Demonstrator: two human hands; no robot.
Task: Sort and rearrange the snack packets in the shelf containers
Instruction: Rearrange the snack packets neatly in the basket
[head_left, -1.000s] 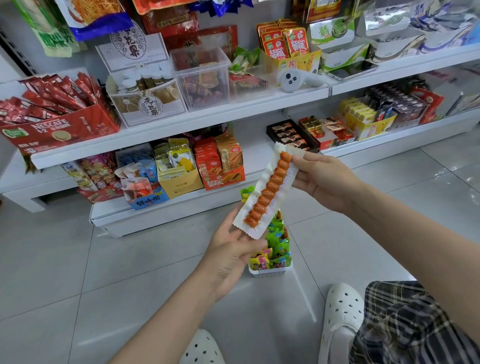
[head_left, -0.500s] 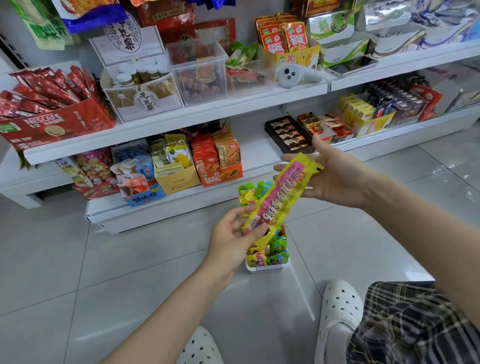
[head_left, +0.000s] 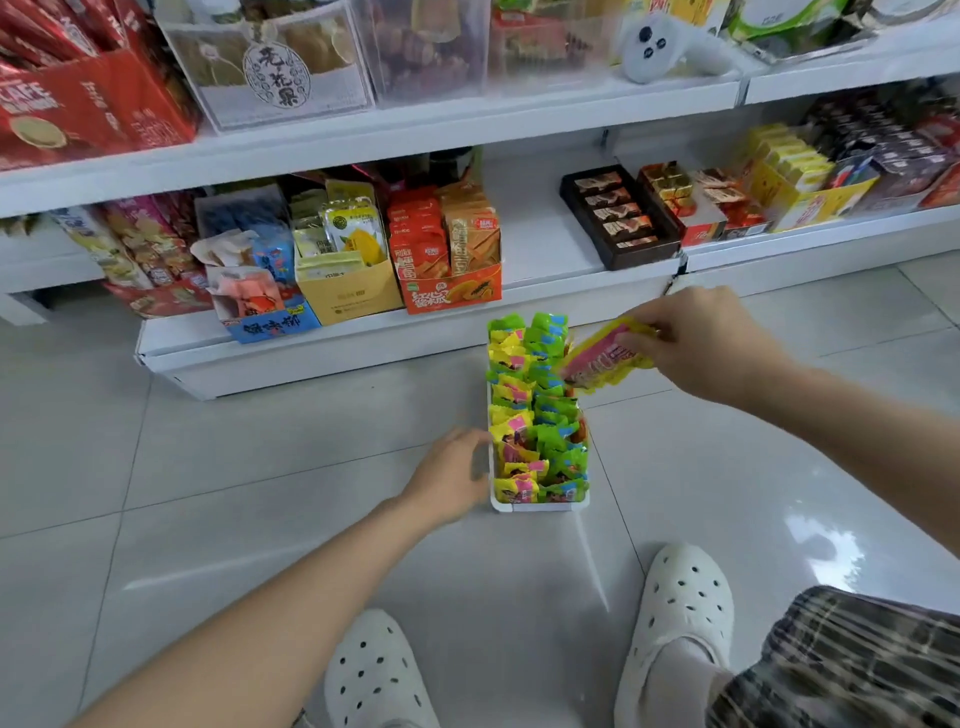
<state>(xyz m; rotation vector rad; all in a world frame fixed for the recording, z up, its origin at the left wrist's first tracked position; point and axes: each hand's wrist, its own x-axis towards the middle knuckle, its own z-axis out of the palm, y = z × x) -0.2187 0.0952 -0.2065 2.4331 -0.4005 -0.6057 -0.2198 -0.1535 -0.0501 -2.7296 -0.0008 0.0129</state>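
Right hand (head_left: 711, 338) fingers pinch yellow packet (head_left: 605, 356); left hand (head_left: 449, 475) touches tray (head_left: 540, 505).

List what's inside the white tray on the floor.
The white tray holds two upright rows of snack packets, yellow-pink on one side, green-blue on the other. Its floor and the lower parts of the packets are covered.

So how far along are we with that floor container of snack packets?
Mostly filled: the white container on the floor holds two upright rows of yellow and green packets. In hand: the right hand pinches a yellow-pink packet over the far end; the left hand rests against the container's side. Left: slotting it in and reshelving.
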